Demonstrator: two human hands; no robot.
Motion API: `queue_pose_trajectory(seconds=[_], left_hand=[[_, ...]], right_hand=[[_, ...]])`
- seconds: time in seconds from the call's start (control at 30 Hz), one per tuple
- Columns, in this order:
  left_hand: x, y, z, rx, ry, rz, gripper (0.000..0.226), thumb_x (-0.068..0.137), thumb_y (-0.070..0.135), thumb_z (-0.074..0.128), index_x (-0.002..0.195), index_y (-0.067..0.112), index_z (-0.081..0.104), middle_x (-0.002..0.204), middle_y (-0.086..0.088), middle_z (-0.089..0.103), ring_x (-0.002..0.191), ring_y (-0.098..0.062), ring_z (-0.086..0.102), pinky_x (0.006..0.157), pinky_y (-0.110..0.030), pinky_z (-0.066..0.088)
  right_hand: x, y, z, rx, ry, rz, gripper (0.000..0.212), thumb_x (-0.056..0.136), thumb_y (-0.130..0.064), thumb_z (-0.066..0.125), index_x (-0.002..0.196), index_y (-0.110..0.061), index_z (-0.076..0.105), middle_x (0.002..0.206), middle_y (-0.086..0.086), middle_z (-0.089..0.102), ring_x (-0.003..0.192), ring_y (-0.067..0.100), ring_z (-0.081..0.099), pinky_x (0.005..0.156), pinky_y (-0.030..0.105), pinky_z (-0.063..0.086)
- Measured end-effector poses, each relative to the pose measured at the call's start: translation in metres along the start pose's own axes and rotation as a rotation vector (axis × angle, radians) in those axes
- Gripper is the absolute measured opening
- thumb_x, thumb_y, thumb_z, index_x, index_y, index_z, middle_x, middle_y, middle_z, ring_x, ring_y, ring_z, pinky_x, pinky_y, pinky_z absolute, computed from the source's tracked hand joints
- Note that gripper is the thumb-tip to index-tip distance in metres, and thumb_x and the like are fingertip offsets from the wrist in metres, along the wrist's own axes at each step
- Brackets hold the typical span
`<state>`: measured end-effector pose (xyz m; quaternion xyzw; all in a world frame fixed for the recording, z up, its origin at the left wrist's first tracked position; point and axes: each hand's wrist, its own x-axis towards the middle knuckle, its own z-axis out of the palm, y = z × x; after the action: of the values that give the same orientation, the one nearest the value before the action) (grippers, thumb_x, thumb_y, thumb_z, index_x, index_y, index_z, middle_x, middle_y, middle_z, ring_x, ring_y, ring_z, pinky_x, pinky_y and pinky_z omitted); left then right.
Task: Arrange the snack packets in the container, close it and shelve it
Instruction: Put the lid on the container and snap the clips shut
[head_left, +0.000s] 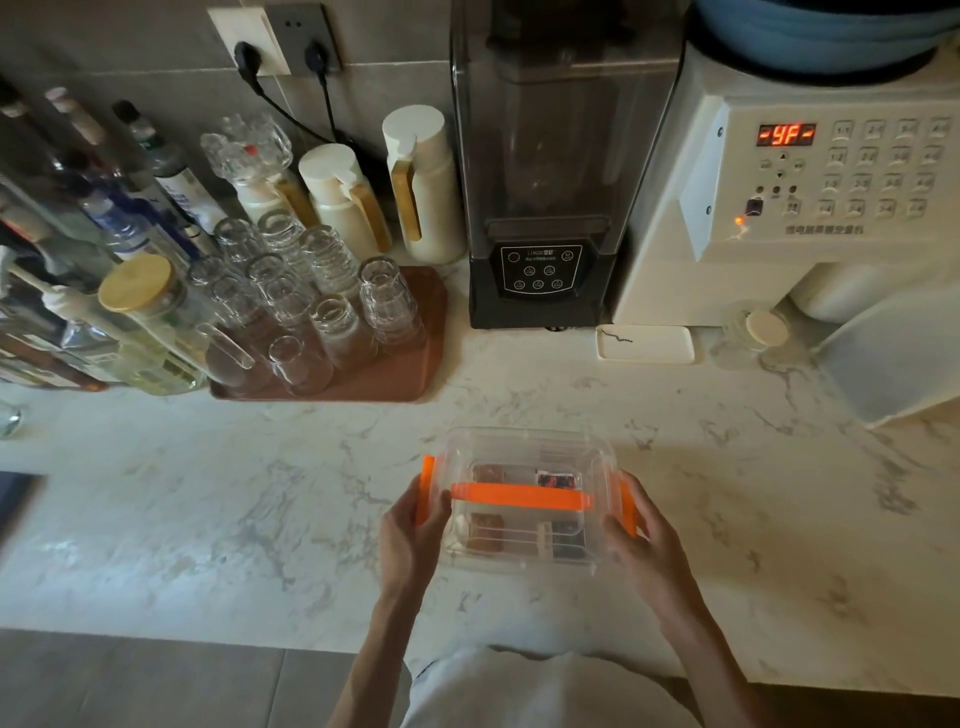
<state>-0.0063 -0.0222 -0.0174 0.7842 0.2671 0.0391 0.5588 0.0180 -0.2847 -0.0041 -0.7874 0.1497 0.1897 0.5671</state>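
Note:
A clear plastic container (524, 447) with its lid on stands on the marble counter near the front edge. An orange handle (519, 496) runs across the lid, and an orange latch sits at each end. Snack packets (556, 479) show through the lid, lying flat inside. My left hand (410, 535) grips the left end with the thumb on the left latch (427, 488). My right hand (649, 540) holds the right end, fingers over the right latch (626, 501).
A brown tray (405, 384) of upturned glasses stands at the back left, with bottles and a jar further left. Behind the container are white jugs, a black blender (540, 280), a white machine (779, 208) and a small white dish (647, 344).

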Motion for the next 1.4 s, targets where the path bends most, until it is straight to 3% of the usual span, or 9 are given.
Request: queue_pose_trajectory(seconds=[0.13, 0.5, 0.6, 0.67, 0.73, 0.83, 1.0, 1.27, 1.4], left_hand=[[-0.006, 0.003, 0.005, 0.230, 0.085, 0.139, 0.034, 0.100, 0.033, 0.058, 0.134, 0.039, 0.060, 0.044, 0.011, 0.039, 0.042, -0.004, 0.032, 0.041, -0.017, 0.025], [-0.007, 0.008, 0.011, 0.328, 0.100, 0.142, 0.034, 0.099, 0.013, 0.057, 0.129, 0.028, 0.065, 0.048, 0.010, 0.034, 0.040, -0.007, 0.031, 0.042, -0.017, 0.029], [-0.011, 0.006, 0.014, 0.285, 0.098, 0.159, 0.036, 0.101, 0.019, 0.055, 0.133, 0.035, 0.060, 0.048, 0.004, 0.047, 0.041, -0.007, 0.042, 0.042, -0.016, 0.034], [-0.011, 0.002, 0.016, 0.275, 0.097, 0.165, 0.039, 0.102, 0.020, 0.052, 0.137, 0.036, 0.057, 0.052, 0.006, 0.052, 0.042, -0.005, 0.048, 0.043, -0.014, 0.035], [-0.009, -0.001, 0.016, 0.264, 0.084, 0.164, 0.039, 0.102, 0.024, 0.051, 0.139, 0.034, 0.056, 0.069, 0.006, 0.069, 0.052, 0.006, 0.058, 0.049, -0.008, 0.041], [-0.007, -0.005, 0.015, 0.203, 0.040, 0.169, 0.039, 0.103, 0.030, 0.050, 0.142, 0.033, 0.054, 0.099, 0.007, 0.077, 0.078, 0.003, 0.071, 0.066, -0.013, 0.056], [-0.005, -0.011, 0.015, 0.148, 0.020, 0.172, 0.037, 0.104, 0.027, 0.049, 0.139, 0.034, 0.054, 0.093, 0.003, 0.076, 0.078, -0.014, 0.072, 0.071, -0.043, 0.062], [-0.008, -0.006, 0.012, 0.079, -0.024, 0.171, 0.037, 0.105, 0.031, 0.049, 0.141, 0.041, 0.051, 0.105, 0.045, 0.064, 0.100, 0.019, 0.062, 0.086, -0.009, 0.050], [-0.007, -0.010, -0.004, -0.015, -0.126, 0.043, 0.056, 0.101, 0.036, 0.054, 0.152, 0.042, 0.032, 0.146, 0.016, 0.054, 0.124, -0.005, 0.059, 0.095, -0.020, 0.048]], right_hand=[[0.000, 0.000, -0.001, -0.004, -0.011, -0.010, 0.062, 0.097, -0.025, 0.060, 0.149, -0.044, 0.032, 0.149, -0.013, 0.040, 0.121, 0.009, 0.048, 0.100, 0.041, 0.052], [0.001, 0.007, 0.001, 0.040, 0.044, 0.027, 0.072, 0.094, -0.034, 0.064, 0.154, -0.037, 0.024, 0.150, -0.006, 0.041, 0.135, 0.020, 0.046, 0.100, 0.037, 0.048], [0.002, 0.010, 0.005, 0.079, 0.106, 0.134, 0.065, 0.090, -0.035, 0.068, 0.148, -0.034, 0.038, 0.111, -0.009, 0.065, 0.097, 0.012, 0.063, 0.077, 0.021, 0.047], [0.002, 0.015, 0.011, 0.073, 0.122, 0.124, 0.018, 0.088, -0.034, 0.066, 0.104, -0.041, 0.069, 0.072, -0.012, 0.065, 0.070, 0.013, 0.060, 0.056, 0.012, 0.044], [0.001, 0.020, 0.019, 0.056, 0.161, 0.048, 0.011, 0.090, -0.031, 0.063, 0.081, -0.030, 0.070, 0.061, -0.002, 0.060, 0.060, 0.013, 0.055, 0.047, 0.012, 0.041], [-0.003, 0.023, 0.025, 0.012, 0.194, -0.013, 0.015, 0.095, -0.034, 0.058, 0.106, -0.029, 0.068, 0.075, 0.000, 0.065, 0.064, 0.006, 0.059, 0.052, 0.013, 0.048], [-0.002, 0.026, 0.026, -0.060, 0.187, -0.036, 0.042, 0.098, -0.038, 0.052, 0.139, -0.029, 0.053, 0.115, -0.002, 0.067, 0.097, 0.007, 0.064, 0.070, 0.016, 0.049], [-0.003, 0.022, 0.025, -0.192, 0.188, -0.087, 0.049, 0.100, -0.039, 0.049, 0.148, -0.033, 0.042, 0.130, 0.003, 0.062, 0.103, 0.011, 0.058, 0.082, 0.025, 0.051], [-0.010, 0.028, 0.017, -0.111, 0.053, -0.118, 0.067, 0.093, -0.055, 0.048, 0.153, -0.047, 0.019, 0.156, -0.009, 0.037, 0.120, 0.006, 0.050, 0.090, 0.023, 0.045]])
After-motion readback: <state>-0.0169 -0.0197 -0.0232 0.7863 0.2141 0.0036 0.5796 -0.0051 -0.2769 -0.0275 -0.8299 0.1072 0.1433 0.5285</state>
